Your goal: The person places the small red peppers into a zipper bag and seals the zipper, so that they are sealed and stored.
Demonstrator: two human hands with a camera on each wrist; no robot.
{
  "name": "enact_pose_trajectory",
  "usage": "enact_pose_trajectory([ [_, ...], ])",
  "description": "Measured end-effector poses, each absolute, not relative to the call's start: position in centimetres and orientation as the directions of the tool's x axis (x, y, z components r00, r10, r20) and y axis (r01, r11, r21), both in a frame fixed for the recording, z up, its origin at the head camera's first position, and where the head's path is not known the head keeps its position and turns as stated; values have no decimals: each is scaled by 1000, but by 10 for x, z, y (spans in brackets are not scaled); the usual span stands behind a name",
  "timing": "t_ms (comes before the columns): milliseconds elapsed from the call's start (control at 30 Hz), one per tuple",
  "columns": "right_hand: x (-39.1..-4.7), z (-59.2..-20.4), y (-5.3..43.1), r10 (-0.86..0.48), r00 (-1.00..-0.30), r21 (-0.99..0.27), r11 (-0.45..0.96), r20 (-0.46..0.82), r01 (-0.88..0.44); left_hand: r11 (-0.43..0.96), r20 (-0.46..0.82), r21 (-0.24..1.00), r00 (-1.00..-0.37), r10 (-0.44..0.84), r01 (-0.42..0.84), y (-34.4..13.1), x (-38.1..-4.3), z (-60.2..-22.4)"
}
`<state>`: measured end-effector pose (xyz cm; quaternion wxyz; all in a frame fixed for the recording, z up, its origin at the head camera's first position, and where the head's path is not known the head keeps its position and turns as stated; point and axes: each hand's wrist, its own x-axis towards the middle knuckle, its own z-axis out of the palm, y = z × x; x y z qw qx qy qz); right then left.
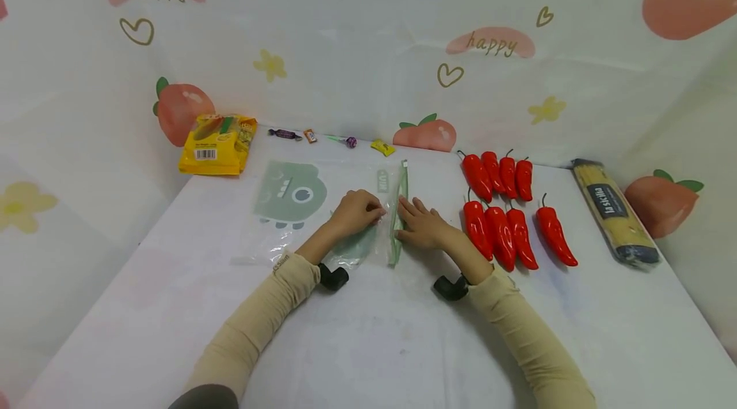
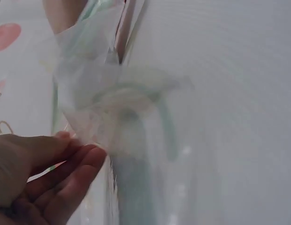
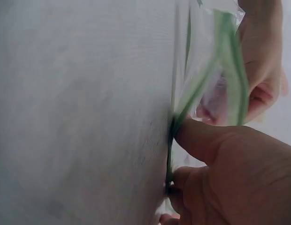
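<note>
Pinching thin film of the clear zip bag (image 1: 315, 207) with the left grip (image 1: 356, 212), or seemingly so, given the blurred wrist view; pressing the green zip edge (image 1: 395, 241) with the right grip (image 1: 425, 224), fingers spread. Lying flat mid-bench (image 1: 368, 345), looking featherlight, limp and slippery, probably best taken by that stiffer strip. Tight beside the right forearm (image 1: 465, 254), red peppers (image 1: 501, 236), likely crowding any rightward sweep; beyond those, a spaghetti pack (image 1: 615, 214). Along the far side, small sweets (image 1: 351, 142) and a yellow packet (image 1: 217, 145).
</note>
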<state>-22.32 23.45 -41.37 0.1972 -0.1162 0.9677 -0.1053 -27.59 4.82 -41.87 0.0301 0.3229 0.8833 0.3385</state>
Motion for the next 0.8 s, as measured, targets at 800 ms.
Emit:
enact_pose_trajectory([
  [800, -202, -395, 292, -74, -997, -504, 862, -3, -63, 106, -43, 994, -945, 323, -9, 33, -277, -428],
])
